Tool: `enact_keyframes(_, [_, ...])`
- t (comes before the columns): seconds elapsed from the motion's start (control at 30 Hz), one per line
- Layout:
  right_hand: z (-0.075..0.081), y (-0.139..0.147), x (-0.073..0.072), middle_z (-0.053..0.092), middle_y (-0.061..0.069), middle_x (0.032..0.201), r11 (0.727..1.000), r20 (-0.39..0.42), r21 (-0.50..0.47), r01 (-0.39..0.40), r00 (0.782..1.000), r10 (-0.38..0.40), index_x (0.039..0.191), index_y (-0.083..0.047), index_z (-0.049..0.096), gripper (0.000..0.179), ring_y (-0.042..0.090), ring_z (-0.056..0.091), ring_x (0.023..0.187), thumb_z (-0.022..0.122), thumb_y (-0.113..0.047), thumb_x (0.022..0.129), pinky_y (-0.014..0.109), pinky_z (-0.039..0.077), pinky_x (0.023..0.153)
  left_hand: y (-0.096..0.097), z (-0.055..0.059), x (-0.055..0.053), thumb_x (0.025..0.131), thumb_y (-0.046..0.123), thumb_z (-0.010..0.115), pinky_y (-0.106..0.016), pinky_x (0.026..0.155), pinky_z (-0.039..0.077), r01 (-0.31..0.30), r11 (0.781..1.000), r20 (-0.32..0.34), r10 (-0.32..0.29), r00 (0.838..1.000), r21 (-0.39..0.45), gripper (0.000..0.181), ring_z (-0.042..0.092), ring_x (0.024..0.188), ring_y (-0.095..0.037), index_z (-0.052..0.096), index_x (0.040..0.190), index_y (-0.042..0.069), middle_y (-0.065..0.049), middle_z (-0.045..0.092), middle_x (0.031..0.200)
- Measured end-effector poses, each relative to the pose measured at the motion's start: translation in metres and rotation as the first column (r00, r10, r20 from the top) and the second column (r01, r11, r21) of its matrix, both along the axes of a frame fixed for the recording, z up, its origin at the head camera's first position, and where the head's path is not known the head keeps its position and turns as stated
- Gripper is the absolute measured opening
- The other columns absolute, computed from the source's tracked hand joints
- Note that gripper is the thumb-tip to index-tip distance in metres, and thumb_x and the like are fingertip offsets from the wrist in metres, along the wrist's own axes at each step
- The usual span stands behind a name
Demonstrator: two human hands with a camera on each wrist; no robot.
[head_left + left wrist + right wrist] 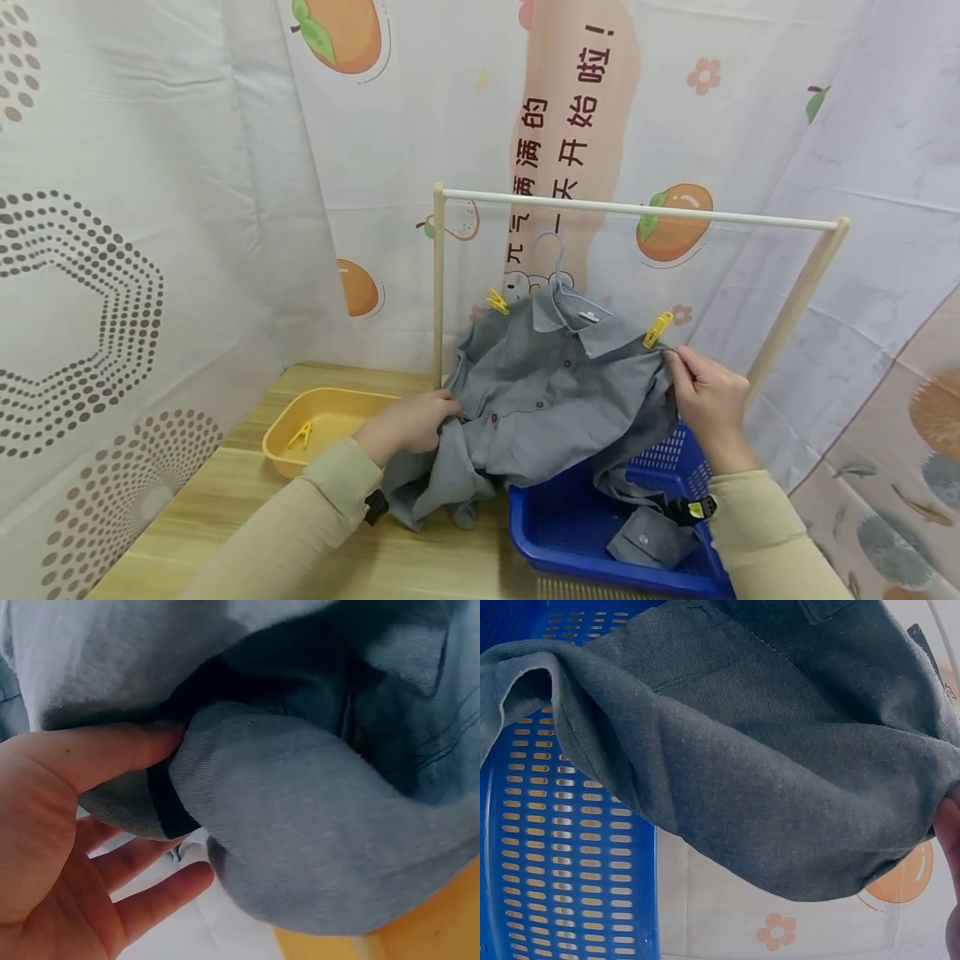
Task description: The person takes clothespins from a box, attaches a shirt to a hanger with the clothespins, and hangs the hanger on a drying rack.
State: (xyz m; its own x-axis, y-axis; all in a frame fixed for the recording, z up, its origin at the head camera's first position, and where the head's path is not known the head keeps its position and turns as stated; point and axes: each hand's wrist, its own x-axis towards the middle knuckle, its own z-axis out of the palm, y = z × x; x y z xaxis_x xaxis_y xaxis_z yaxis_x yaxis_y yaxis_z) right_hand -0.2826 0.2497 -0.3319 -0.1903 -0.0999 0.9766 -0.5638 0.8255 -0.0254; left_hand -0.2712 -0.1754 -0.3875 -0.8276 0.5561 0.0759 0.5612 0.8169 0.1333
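Note:
A grey button shirt sits on a light blue hanger, whose hook shows lower than the rack's rod in the head view. A yellow clothespin is clipped at one shoulder, and a second yellow clothespin at the other. My left hand pinches cloth at the shirt's left side; the left wrist view shows the thumb on one face and fingers behind the fold. My right hand pinches the right shoulder near its clothespin. One sleeve drapes down toward the blue basket, its cuff lying inside.
A drying rack with a white rod and wooden posts stands around the shirt. The blue basket is at the front right. At left, a yellow bin holds a loose yellow clothespin. Printed curtains hang behind the wooden table.

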Motion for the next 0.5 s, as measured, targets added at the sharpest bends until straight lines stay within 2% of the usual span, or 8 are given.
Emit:
enact_keyframes(0.17, [-0.001,0.001,0.0,0.067,0.011,0.064,1.0,0.003,0.006,0.006,1.0,-0.006,0.084,-0.003,0.075,0.011,0.025,0.06,0.049,0.072,-0.009,0.092,0.042,0.04,0.047,0.002,-0.004,0.003,0.085,-0.005,0.069,-0.037,0.088,0.052,0.005,1.0,0.1,-0.004,0.995,-0.012,0.051,0.061,0.106,-0.02,0.067,0.13,0.016,-0.003,0.06,0.124])
enact_keyframes(0.37, [-0.004,0.003,-0.001,0.07,0.013,0.068,1.0,-0.016,-0.002,0.003,1.0,-0.003,0.085,-0.001,0.078,0.011,0.03,0.064,0.05,0.074,-0.01,0.09,0.043,0.041,0.048,-0.002,0.002,0.005,0.082,-0.005,0.073,-0.034,0.078,0.049,0.031,0.999,0.192,-0.038,0.981,0.037,0.058,0.056,0.1,-0.019,0.064,0.135,0.014,-0.006,0.057,0.132])
enact_keyframes(0.5, [-0.005,0.005,-0.002,0.071,0.014,0.069,1.0,-0.017,-0.003,0.002,1.0,-0.002,0.087,0.0,0.079,0.008,0.03,0.064,0.051,0.075,-0.007,0.089,0.042,0.041,0.048,-0.008,0.011,0.005,0.084,0.0,0.075,-0.038,0.085,0.05,0.014,0.996,0.241,-0.035,0.97,0.092,0.058,0.055,0.118,-0.026,0.061,0.139,0.013,-0.015,0.047,0.149])
